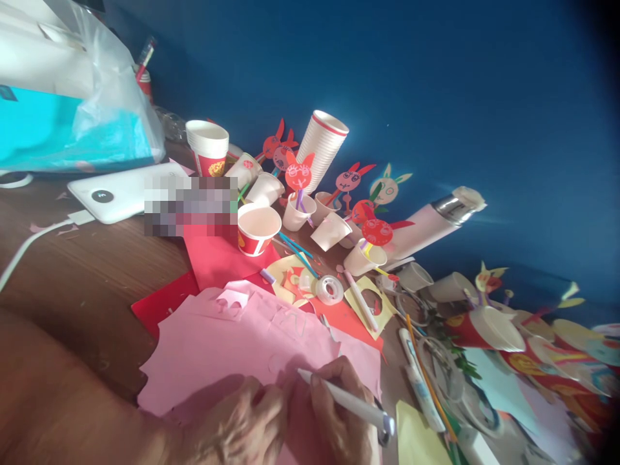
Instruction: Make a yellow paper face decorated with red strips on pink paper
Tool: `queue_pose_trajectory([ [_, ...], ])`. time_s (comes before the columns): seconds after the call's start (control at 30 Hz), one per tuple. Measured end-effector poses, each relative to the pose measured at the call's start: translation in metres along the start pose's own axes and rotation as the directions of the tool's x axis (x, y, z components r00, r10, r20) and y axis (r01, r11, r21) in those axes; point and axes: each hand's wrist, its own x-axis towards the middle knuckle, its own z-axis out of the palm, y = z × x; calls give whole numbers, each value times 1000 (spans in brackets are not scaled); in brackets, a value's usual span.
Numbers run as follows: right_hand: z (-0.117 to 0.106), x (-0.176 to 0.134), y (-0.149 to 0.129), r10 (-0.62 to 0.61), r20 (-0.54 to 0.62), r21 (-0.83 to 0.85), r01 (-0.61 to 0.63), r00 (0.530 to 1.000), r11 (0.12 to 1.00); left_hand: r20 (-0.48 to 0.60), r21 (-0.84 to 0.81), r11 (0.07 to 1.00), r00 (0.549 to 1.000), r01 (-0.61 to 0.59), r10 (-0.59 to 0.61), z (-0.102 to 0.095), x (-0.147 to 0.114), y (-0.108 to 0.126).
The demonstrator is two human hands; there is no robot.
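Note:
A large sheet of pink paper (208, 349), its edge cut ragged, lies on the desk in front of me. My right hand (339, 407) grips a white pen (356, 405), its tip touching the paper near faint drawn lines. Resting on the same sheet, my left hand (242, 420) lies close beside the pen tip. Its fingers are loosely bent and slightly apart, with the fingertips partly hidden. A small cut pink scrap (232, 300) sits at the sheet's far edge, and red paper (220, 258) shows behind it.
Behind the paper stand a red-and-white paper cup (259, 231), a tape roll (330, 290) and several cups with red rabbit faces (298, 173). A thermos (426, 223) leans by the blue wall. A white power bank (116, 194) with a cable lies left; cables and more decorated cups (489, 329) crowd the right.

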Motion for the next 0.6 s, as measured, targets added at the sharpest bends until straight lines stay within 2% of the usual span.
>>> queue_pose_trajectory([
  [0.17, -3, 7, 3, -75, 46, 17, 74, 996, 997, 63, -68, 994, 995, 87, -83, 19, -1, 12],
  [0.23, -3, 8, 3, -88, 55, 18, 87, 995, 996, 83, -200, 961, 981, 191, -177, 25, 0, 15],
  [0.3, -2, 8, 4, -93, 64, 16, 92, 994, 996, 111, -423, 845, 945, 326, -309, 28, 0, 17],
  [0.33, -2, 8, 4, -94, 69, 16, 93, 993, 996, 135, -545, 739, 912, 395, -387, 27, 0, 17],
  [0.37, -2, 7, 4, -93, 75, 15, 93, 993, 996, 175, -657, 599, 866, 458, -469, 25, -1, 16],
  [0.4, -1, 7, 4, -93, 82, 14, 92, 992, 996, 230, -750, 423, 800, 509, -555, 23, -1, 15],
  [0.43, -1, 7, 4, -92, 89, 14, 92, 992, 996, 307, -818, 204, 708, 537, -635, 20, -2, 14],
  [0.47, -1, 7, 5, -93, 97, 12, 92, 991, 996, 424, -847, -74, 585, 526, -691, 17, -2, 12],
  [0.5, -1, 7, 5, -94, 105, 11, 93, 990, 996, 577, -804, -385, 443, 453, -686, 14, -2, 10],
  [0.53, -1, 7, 5, -96, 113, 10, 96, 989, 995, 745, -666, -683, 305, 299, -593, 12, -2, 9],
  [0.57, -1, 7, 5, -100, 120, 10, 99, 988, 995, 892, -424, -902, 211, 78, -401, 10, -2, 7],
  [0.6, -2, 7, 5, -103, 125, 9, 103, 987, 995, 972, -98, -982, 194, -164, -129, 9, -3, 6],
])
